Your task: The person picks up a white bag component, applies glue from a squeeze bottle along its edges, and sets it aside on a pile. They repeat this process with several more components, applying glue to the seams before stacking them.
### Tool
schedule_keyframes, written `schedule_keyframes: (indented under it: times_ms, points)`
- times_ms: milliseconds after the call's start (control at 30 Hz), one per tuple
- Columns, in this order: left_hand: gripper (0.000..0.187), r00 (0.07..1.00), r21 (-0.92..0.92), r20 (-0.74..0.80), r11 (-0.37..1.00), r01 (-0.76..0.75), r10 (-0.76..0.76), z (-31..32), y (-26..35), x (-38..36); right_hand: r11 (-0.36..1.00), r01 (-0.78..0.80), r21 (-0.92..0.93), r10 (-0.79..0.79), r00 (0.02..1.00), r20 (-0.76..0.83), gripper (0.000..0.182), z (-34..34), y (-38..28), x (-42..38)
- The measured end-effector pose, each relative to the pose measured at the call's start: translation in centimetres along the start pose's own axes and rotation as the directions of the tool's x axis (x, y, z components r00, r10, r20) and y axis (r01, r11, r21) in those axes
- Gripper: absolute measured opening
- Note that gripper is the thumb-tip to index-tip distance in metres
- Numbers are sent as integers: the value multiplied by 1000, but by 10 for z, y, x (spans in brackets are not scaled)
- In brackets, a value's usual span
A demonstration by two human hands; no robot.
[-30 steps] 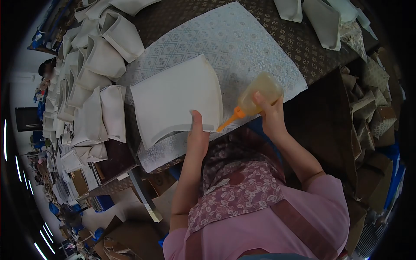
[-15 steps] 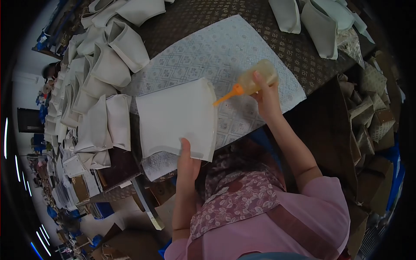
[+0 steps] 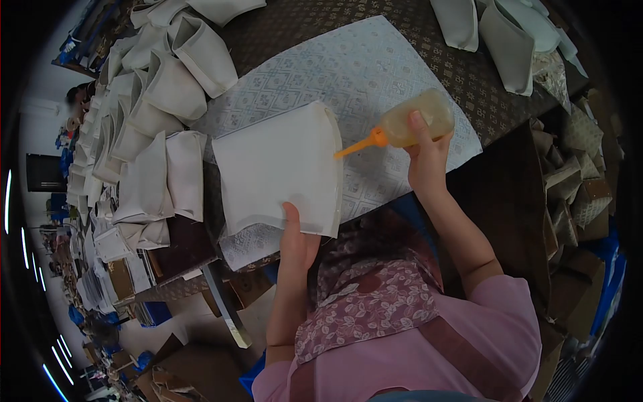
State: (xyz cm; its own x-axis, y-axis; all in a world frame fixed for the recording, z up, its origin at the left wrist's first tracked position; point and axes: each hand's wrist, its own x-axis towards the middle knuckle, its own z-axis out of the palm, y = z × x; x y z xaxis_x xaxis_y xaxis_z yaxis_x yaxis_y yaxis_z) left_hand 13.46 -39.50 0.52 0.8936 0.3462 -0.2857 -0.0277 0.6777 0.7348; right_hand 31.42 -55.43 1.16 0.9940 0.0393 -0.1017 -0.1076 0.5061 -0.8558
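My left hand (image 3: 295,241) grips the lower edge of a white leather-like piece (image 3: 274,174), thumb on top and the other fingers hidden beneath. The piece looks like a flattened tube with a pale, narrow border along its right edge. My right hand (image 3: 430,157) is wrapped round a translucent squeeze bottle (image 3: 429,117) with a long orange nozzle (image 3: 362,144). The bottle is tilted, its nozzle tip at the right edge of the white piece. Under both lies a patterned white sheet (image 3: 375,67) on the table.
Several similar white pieces (image 3: 177,87) are stacked along the left side. More white pieces (image 3: 506,47) lie at the far right of the dark patterned table (image 3: 301,30). Beside the table on the right are brownish patterned pieces (image 3: 579,174) and cardboard (image 3: 576,281).
My right hand and the bottle have moved slightly right. The nozzle tip sits a little higher along the edge. The white piece has shifted slightly up in view, still in my left hand.
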Motion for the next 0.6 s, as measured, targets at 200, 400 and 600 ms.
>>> schedule_keyframes:
  times_ms: [200, 400, 600]
  points:
    - [60, 995, -11, 99, 1000, 24, -23, 16, -3, 14, 997, -23, -72, 27, 998, 52, 73, -22, -1, -34]
    - [61, 994, 17, 113, 1000, -2, 0, 24, -10, 22, 985, -45, -166, 60, 994, 90, 70, -38, 4, -79]
    - [70, 898, 550, 440, 795, -254, -18, -15, 2, 26, 966, -221, 135, 194, 963, 187, 56, -42, -31, -53]
